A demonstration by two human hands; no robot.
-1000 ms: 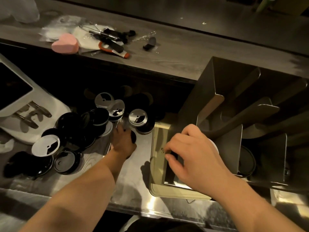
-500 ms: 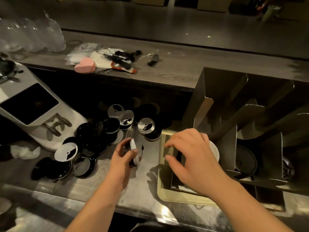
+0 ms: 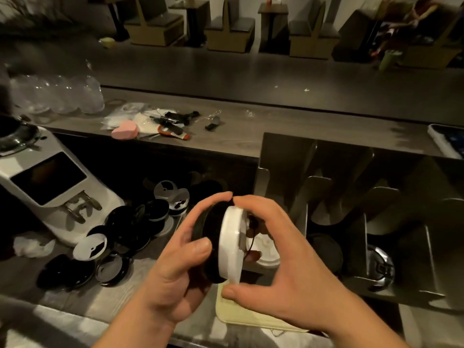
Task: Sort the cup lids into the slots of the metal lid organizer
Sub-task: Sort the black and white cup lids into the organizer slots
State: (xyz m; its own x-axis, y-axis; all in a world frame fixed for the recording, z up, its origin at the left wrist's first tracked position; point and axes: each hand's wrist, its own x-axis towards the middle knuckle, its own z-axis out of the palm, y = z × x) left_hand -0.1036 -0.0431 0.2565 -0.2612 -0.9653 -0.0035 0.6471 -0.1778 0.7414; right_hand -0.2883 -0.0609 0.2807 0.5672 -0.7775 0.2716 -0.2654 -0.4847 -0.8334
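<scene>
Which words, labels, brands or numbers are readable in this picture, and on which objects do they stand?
No text is readable.
White lid in the right hand: no print.
Black lid in the left hand: no print.
Shiny lid in the metal organizer: marks too blurred.
Machine screen: dark.

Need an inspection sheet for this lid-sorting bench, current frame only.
Surface: grey counter, dimly lit.
Job's things: white lid and black lid held together on edge; loose lids piled left; metal lid organizer right, some slots holding lids.
Clutter: pink sponge, tools, crumpled tissue, clear cups, grinder.
Fingers: left hand grips the black lid; right hand grips the white lid.
Cables: nothing seen.
Surroundings: benches behind the bar.
</scene>
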